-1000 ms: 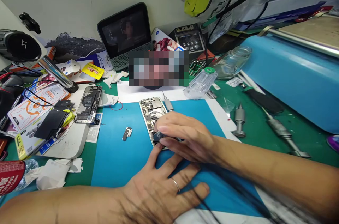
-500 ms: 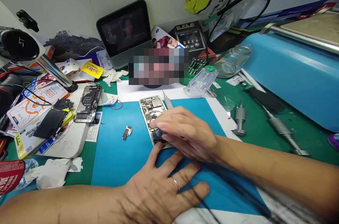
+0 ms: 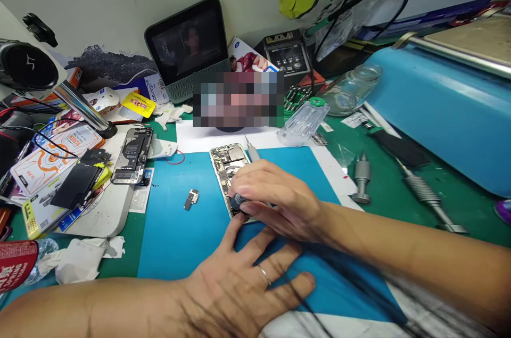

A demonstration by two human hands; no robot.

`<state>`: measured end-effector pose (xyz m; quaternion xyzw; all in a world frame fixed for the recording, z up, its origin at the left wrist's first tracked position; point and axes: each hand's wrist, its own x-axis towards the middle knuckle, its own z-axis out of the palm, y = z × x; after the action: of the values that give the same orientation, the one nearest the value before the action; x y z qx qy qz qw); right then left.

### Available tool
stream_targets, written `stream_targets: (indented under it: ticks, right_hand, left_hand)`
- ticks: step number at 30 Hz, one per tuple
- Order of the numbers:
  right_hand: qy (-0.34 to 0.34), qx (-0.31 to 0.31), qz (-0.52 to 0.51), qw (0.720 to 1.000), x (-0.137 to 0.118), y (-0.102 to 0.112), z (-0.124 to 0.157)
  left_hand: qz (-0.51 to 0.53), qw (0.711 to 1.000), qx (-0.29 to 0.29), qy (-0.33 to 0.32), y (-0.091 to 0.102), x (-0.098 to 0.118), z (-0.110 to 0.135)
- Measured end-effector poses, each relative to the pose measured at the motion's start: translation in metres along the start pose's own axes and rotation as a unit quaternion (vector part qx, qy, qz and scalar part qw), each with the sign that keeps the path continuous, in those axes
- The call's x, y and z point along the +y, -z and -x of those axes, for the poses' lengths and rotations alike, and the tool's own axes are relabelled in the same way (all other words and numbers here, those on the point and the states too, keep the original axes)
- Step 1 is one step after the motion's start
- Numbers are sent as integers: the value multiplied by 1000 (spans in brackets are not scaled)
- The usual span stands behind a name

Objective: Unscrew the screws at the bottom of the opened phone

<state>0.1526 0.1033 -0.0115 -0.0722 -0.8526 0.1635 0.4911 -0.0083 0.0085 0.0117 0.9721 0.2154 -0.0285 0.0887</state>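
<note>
Gripping a dark ribbed tool (image 3: 238,201), the right hand (image 3: 285,197) has its fingertips drawn together — clamped on the handle, over the near half of an opened phone (image 3: 224,170). The left hand (image 3: 235,280) lies palm down on the blue mat (image 3: 175,245), its fingers spread well apart, one fingertip at the phone's near edge. That phone rests on the mat toward its far side, pale-rimmed, with silver plates and dark components bared; the tool's tip cannot be made out. Counted around the mat: one small metal part (image 3: 191,199) on its left half, one slim pointed tool (image 3: 253,154) across its far edge, one second opened phone (image 3: 133,157) to its left — and two grey-handled tools (image 3: 362,178) to its right.
</note>
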Motion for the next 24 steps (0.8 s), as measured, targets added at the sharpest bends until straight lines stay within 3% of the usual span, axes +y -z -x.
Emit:
stream_targets:
  ticks: [12, 24]
  right_hand:
    - [8, 0, -24, 1000, -2, 1, 0]
    - [-35, -6, -50, 998, -6, 1, 1]
  left_hand:
    - [44, 999, -14, 13, 4, 1, -1]
    - [43, 999, -17, 5, 5, 0, -1]
